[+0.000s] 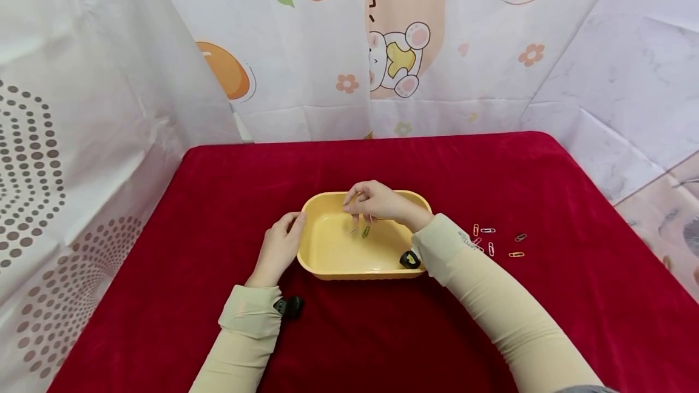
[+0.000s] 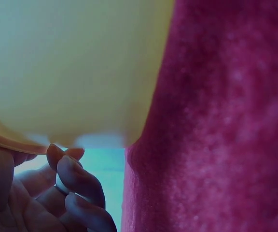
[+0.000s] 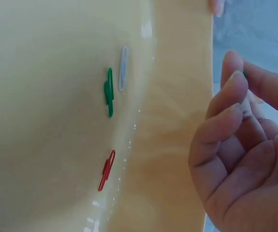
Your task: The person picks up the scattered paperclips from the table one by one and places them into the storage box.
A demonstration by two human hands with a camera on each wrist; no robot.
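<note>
Sitting on red-covered bench (image 1: 229,187): yellow tray (image 1: 355,275). Left hand (image 1: 278,241) grips tray's left edge. Right hand (image 1: 378,201) over tray's far half, fingertips together. White clip (image 3: 121,67), green clip (image 3: 110,92), red clip (image 3: 106,170) in tray toward far edge, right hand nearer; white and green long axes roughly parallel. Loose clips (image 1: 491,250) off tray's right edge. Pinched in right fingertips: green speck (image 3: 244,74), mostly hidden.

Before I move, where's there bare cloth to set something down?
The red cloth lies bare between the left hand and its left edge, and beyond the yellow tray to the far edge. It's crowded right of the tray, with paper clips beside the right sleeve.
</note>
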